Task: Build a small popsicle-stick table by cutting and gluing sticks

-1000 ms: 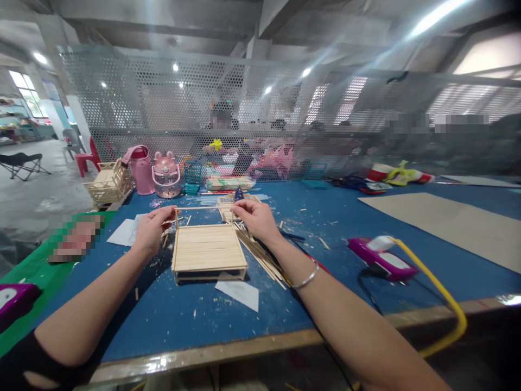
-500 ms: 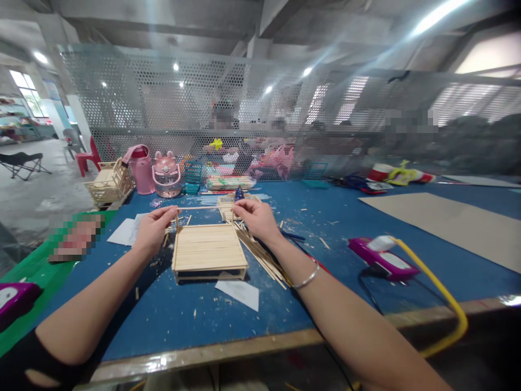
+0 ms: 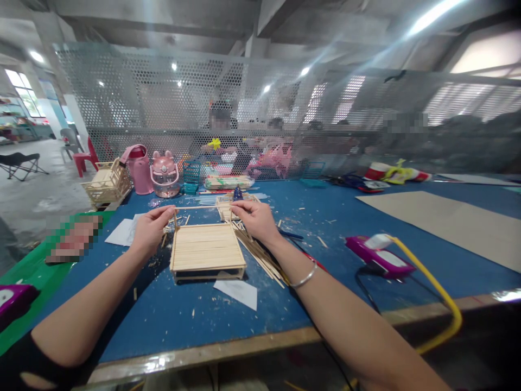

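A thin wooden stick [image 3: 197,207] runs level between my two hands, over the far edge of a small slatted wooden platform [image 3: 207,247]. My left hand [image 3: 152,228] pinches its left end, and my right hand [image 3: 256,220] pinches the right end. Short upright sticks rise from the platform's far corners to the fingertips; whether the level stick touches them I cannot tell. Loose wooden sticks [image 3: 264,255] lie beside the platform, partly under my right forearm. A smaller wooden stick frame [image 3: 223,209] sits behind my right fingers.
White paper [image 3: 237,294] lies in front of the platform. At the right are a purple power strip [image 3: 382,258] with a yellow cable and a cardboard sheet [image 3: 443,222]. Along the back stand a pink bottle [image 3: 139,171], a clear pink-lidded bottle [image 3: 164,176] and a wooden stick basket [image 3: 106,184].
The view has shifted slightly. Both hands keep the same pinch on the stick, above the platform's far edge.
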A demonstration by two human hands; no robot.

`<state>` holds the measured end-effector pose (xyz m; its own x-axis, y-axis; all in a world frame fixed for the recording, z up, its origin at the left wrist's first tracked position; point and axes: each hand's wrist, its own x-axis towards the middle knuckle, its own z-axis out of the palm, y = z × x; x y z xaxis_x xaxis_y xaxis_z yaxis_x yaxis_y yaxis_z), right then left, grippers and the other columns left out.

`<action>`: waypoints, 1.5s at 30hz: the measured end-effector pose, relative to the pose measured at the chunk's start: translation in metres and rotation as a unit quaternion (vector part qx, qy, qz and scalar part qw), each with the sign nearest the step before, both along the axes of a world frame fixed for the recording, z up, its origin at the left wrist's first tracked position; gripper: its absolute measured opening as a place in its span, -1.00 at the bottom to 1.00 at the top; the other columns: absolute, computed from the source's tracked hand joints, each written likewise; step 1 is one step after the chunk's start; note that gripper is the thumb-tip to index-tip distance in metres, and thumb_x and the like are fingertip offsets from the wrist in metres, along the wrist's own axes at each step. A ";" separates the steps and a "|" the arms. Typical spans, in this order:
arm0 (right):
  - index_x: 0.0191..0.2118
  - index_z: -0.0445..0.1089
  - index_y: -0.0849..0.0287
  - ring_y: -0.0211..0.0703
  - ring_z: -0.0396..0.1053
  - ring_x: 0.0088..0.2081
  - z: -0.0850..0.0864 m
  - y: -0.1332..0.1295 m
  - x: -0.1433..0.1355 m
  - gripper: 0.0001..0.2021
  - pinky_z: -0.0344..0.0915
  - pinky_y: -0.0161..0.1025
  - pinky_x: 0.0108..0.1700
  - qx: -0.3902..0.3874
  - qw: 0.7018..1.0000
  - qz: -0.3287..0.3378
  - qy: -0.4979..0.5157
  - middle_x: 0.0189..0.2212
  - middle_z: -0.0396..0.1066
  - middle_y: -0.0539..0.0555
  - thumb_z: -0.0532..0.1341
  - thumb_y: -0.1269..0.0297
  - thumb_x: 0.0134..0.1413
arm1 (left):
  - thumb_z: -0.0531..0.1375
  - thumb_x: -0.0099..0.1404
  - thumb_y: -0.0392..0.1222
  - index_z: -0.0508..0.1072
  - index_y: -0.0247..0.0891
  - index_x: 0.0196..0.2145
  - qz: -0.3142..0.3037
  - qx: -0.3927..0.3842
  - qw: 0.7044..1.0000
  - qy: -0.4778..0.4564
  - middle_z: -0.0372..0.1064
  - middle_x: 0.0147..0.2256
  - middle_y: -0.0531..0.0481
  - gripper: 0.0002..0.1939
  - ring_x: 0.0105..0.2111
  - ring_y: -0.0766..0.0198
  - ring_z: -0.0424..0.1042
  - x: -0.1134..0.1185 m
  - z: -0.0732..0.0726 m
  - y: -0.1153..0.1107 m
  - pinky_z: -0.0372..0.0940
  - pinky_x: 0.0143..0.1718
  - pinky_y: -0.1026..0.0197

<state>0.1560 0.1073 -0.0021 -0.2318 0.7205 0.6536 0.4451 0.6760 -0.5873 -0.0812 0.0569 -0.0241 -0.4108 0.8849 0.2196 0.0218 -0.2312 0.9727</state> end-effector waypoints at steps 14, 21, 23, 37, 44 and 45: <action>-0.36 0.49 0.18 -0.16 0.43 -0.32 -0.002 0.000 0.001 -0.82 0.30 -0.30 -0.26 0.036 0.999 -0.002 -0.020 -0.37 0.50 0.04 0.14 0.31 -0.05 | 0.25 -0.08 0.01 0.50 -0.29 -0.33 0.023 0.000 0.999 0.035 0.48 -0.31 -0.09 -0.63 -0.30 0.24 0.39 0.001 0.002 -0.002 0.22 -0.22 0.21; -0.40 0.46 0.28 -0.24 0.36 -0.49 -0.003 0.003 -0.002 -0.77 0.25 -0.35 -0.42 -0.048 0.998 0.006 0.031 -0.52 0.46 0.04 0.12 0.26 -0.05 | 0.26 -0.10 0.01 0.50 -0.30 -0.33 0.015 0.001 1.000 0.024 0.47 -0.33 -0.09 -0.61 -0.34 0.27 0.38 0.001 0.002 -0.002 0.21 -0.28 0.25; -0.41 0.45 0.28 -0.26 0.34 -0.50 -0.003 0.003 -0.003 -0.77 0.23 -0.36 -0.42 -0.049 0.998 0.007 0.028 -0.53 0.45 0.03 0.12 0.25 -0.05 | 0.26 -0.10 0.01 0.50 -0.30 -0.34 0.010 0.003 1.000 0.014 0.47 -0.34 -0.08 -0.61 -0.35 0.29 0.37 0.000 0.002 -0.002 0.20 -0.32 0.27; -0.43 0.45 0.28 -0.26 0.31 -0.48 0.000 0.000 -0.004 -0.78 0.19 -0.37 -0.41 -0.035 0.999 -0.001 0.009 -0.54 0.43 0.02 0.11 0.26 -0.05 | 0.23 -0.08 -0.04 0.50 -0.28 -0.38 -0.021 -0.004 0.997 -0.076 0.46 -0.39 -0.06 -0.69 -0.35 0.30 0.35 0.001 0.000 -0.002 0.14 -0.41 0.33; -0.44 0.44 0.25 -0.26 0.31 -0.48 0.000 -0.001 -0.003 -0.79 0.19 -0.36 -0.41 -0.030 1.000 -0.007 0.002 -0.54 0.43 0.01 0.11 0.25 -0.05 | 0.26 -0.10 0.05 0.50 -0.30 -0.37 -0.002 0.008 1.000 -0.022 0.45 -0.40 -0.03 -0.61 -0.45 0.38 0.28 0.003 0.000 0.000 0.13 -0.39 0.32; -0.43 0.44 0.25 -0.26 0.31 -0.48 0.000 -0.001 -0.003 -0.79 0.19 -0.36 -0.41 -0.029 1.000 -0.007 0.001 -0.54 0.43 0.01 0.11 0.25 -0.05 | 0.26 -0.10 0.06 0.50 -0.31 -0.38 0.001 0.006 1.000 -0.017 0.45 -0.40 -0.03 -0.60 -0.46 0.38 0.27 0.003 0.000 0.000 0.13 -0.39 0.32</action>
